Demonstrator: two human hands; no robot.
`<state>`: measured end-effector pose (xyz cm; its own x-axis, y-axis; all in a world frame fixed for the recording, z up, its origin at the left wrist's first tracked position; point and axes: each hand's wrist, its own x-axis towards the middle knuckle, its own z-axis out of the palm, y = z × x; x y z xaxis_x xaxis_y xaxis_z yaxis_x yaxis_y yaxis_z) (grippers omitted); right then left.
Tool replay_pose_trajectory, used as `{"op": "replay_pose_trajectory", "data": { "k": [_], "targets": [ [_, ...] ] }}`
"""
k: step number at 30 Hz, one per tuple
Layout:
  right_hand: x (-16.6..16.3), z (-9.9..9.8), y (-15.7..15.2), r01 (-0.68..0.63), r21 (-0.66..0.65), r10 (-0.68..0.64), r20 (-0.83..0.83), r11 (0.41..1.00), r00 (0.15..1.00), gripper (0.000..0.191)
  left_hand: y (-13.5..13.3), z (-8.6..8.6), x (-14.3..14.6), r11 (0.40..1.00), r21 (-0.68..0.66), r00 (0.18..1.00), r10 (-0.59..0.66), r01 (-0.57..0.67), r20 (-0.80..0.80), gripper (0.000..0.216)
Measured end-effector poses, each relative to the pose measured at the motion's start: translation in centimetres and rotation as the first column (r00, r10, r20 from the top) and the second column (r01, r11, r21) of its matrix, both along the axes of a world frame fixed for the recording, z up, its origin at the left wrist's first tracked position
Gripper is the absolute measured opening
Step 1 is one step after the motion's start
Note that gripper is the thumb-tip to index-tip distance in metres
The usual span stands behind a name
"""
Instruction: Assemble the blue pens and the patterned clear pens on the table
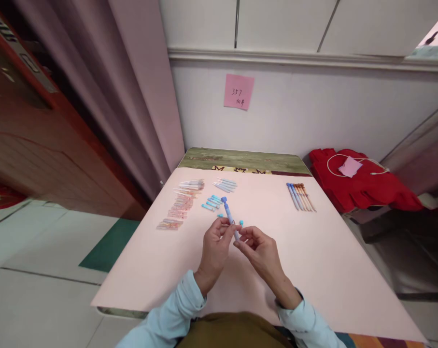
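- Left hand point(216, 244): the fingers grasp the blue pen point(228, 211) at its middle, between thumb and forefinger.
- Right hand point(264, 253): the thumb and forefinger pinch the lower end of the same pen.
- Pen position: raised above the near-central area of the desk point(276, 158), tilted, with its darker blue top pointing away from the person.
- Work surface: a pale pink sheet point(323, 270) covers most of the desk; a green strip shows at the far edge.
- Beyond the hands: turquoise tubes point(211, 203) lie side by side; pale blue tapered parts point(225, 184) lie farther back.
- Near the fingers: a small turquoise piece point(241, 223) rests just beyond the right hand.
- Left side: clear and pinkish parts point(180, 205) lie in a column of groups.
- Right side: blue and brown pens point(300, 196) lie in a row, well apart from both hands.
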<state>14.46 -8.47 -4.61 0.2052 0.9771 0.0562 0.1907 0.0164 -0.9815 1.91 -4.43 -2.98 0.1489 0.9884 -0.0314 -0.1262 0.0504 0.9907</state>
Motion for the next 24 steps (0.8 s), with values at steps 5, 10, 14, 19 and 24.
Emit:
{"op": "replay_pose_trajectory", "data": {
  "k": [5,10,14,19,24],
  "targets": [
    [0.3,-0.3,-0.3,-0.004,0.037,0.002,0.069,0.999,0.998,0.018,0.8,0.4,-0.5,0.995,0.083,0.995,-0.052,0.059,-0.081,0.033],
    [0.5,-1.0,-1.1,0.000,0.028,-0.001,0.040,1.000,0.999,0.019,2.5,3.1,-1.1,0.943,0.332,0.990,0.061,-0.016,-0.124,0.042],
    [0.6,-0.9,-1.7,-0.002,0.032,0.002,-0.001,0.999,1.000,0.018,2.7,3.7,-0.9,0.920,0.391,0.975,0.065,0.024,-0.212,0.028],
    [1.4,-0.2,-1.6,0.055,0.037,-0.055,0.012,0.998,0.998,0.016,3.2,3.1,0.4,0.941,0.334,0.978,0.018,0.054,-0.208,0.036],
    [4.6,-0.8,0.0,0.207,0.057,-0.211,0.075,0.977,0.975,0.019,4.9,2.6,1.5,0.935,0.342,0.977,-0.017,0.090,-0.213,0.060]
  ]
}}
